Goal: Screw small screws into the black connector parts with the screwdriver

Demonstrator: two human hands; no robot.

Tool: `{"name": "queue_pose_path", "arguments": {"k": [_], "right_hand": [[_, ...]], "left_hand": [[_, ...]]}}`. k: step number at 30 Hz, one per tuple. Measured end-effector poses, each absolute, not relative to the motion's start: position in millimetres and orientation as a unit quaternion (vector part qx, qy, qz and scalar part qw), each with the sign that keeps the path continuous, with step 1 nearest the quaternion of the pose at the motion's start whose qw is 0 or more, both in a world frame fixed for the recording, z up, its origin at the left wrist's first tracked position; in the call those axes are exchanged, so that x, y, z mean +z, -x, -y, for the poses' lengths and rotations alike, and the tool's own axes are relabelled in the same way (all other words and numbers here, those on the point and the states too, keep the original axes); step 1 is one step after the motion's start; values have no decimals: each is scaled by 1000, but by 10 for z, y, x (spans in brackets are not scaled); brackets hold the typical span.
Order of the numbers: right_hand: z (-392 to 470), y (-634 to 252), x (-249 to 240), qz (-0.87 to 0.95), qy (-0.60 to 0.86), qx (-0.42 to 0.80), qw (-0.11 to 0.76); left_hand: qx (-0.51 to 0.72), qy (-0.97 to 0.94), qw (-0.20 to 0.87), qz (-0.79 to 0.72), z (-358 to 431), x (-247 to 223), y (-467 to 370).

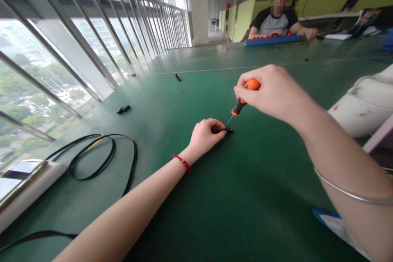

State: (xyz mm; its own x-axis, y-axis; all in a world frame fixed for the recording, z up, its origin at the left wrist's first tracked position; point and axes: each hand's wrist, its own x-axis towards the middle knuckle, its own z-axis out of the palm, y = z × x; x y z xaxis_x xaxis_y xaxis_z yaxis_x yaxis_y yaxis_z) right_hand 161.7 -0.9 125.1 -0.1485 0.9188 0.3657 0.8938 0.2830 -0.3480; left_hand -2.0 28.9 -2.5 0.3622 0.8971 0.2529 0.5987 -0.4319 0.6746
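My right hand (267,90) is closed round the handle of an orange and black screwdriver (240,105), which tilts down to the left. Its metal shaft reaches a small black part (229,130) on the green table (172,204). Thumb and fingers of my left hand (206,133) pinch that part against the tabletop; they hide much of it, so its exact kind does not show. Whether the screwdriver's tip sits in a screw is too small to tell.
Small black pieces (123,109) lie to the left, another black piece (178,77) farther back. A looped black cable (135,159) runs beside a white device (37,188). At right stands a white bag-like object (362,102). Across the table a person (274,22) sits behind a blue tray (273,41).
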Motion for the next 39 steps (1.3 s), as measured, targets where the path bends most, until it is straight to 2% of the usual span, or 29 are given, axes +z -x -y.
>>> {"name": "queue_pose_path", "arguments": {"k": [30,39], "right_hand": [[11,-1595,1252,771,589,24,243],[-19,-1582,1214,757,590,18,280]], "left_hand": [[315,-791,245,-464,-283,-29,30],[321,-792,249,-456,-292,-45,32]]}}
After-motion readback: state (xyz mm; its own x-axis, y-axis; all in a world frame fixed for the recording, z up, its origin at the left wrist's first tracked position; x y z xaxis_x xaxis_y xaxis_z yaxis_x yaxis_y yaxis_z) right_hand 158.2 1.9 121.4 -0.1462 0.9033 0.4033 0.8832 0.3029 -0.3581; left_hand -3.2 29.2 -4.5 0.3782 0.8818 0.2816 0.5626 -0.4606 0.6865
